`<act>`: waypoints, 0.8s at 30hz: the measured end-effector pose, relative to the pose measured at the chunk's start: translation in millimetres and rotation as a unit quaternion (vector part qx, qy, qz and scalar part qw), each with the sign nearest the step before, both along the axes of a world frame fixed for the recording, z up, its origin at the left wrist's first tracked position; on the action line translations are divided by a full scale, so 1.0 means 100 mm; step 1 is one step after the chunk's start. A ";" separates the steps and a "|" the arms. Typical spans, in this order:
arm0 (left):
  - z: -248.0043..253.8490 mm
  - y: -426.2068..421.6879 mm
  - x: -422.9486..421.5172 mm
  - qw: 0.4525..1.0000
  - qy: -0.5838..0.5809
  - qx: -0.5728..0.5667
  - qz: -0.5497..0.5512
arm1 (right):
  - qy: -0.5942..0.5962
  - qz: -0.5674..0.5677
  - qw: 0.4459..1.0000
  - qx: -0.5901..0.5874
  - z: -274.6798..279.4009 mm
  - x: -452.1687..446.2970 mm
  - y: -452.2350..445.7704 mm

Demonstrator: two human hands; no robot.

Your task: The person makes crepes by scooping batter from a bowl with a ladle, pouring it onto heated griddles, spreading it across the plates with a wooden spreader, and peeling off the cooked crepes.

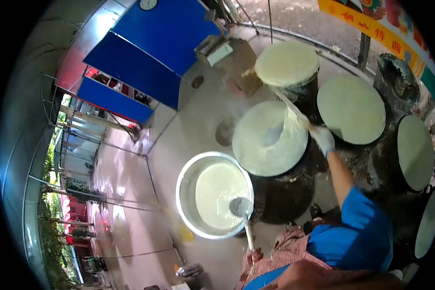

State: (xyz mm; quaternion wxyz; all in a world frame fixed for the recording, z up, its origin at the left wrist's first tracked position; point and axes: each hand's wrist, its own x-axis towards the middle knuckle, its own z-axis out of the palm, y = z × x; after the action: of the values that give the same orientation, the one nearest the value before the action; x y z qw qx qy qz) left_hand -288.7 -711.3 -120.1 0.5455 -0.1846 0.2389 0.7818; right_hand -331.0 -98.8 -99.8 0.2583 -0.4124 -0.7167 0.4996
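My left hand [254,256] is closed around the long pale handle of a ladle [239,207]. The ladle's bowl lies at the near right side of a large metal basin [180,195] holding pale, creamy batter [217,188]. My right hand [323,139], in a white glove, grips a long, flat wooden spreader [287,102]. The spreader reaches across the edge of a round griddle [270,159] covered with a pale layer. A thicker pale fold [290,131] trails below the spreader, and a greyish patch shows mid-griddle.
Other round, pale-covered griddles stand around: one at the back [287,63], one to the right [351,110], one farther right [415,152]. A dark, rough stove [398,79] stands at the back right. A cardboard box [241,65] and blue panels [154,38] stand beyond.
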 end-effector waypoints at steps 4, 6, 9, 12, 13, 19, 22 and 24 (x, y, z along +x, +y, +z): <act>0.44 0.33 -0.12 0.998 -0.042 0.048 0.006 | -0.023 0.042 0.994 -0.095 -0.12 0.09 -1.01; -0.06 0.02 -0.25 0.973 -0.184 0.136 -0.018 | -0.066 0.109 0.988 -0.088 0.16 0.29 -1.15; 0.19 -0.24 -0.27 0.993 -0.103 -0.046 0.024 | 0.128 -0.062 0.950 -0.277 0.48 0.65 -0.90; 0.28 -0.26 -0.35 0.967 0.039 -0.252 -0.007 | 0.131 -0.042 0.957 -0.255 -0.55 0.62 -1.33; 0.30 -0.24 -0.36 0.961 0.043 -0.273 -0.005 | 0.060 -0.053 0.919 -0.386 -0.27 0.61 -1.63; 0.13 -0.25 -0.54 0.957 -0.251 0.142 0.040 | -0.027 0.000 0.989 -0.143 -0.37 0.74 -0.93; -0.07 -0.19 -0.70 0.943 -0.265 0.200 0.015 | -0.153 -0.025 0.986 0.061 -0.01 0.44 -0.55; -0.07 0.03 -0.84 0.968 -0.211 0.131 0.020 | -0.331 0.109 0.904 0.245 -0.21 0.21 -0.52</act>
State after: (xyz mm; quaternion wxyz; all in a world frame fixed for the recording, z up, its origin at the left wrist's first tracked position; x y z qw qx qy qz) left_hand -372.3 -708.6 -126.7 0.5873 -0.2775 0.0103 0.7602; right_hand -310.1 -150.4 -120.6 0.0425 -0.3968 -0.9014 0.1677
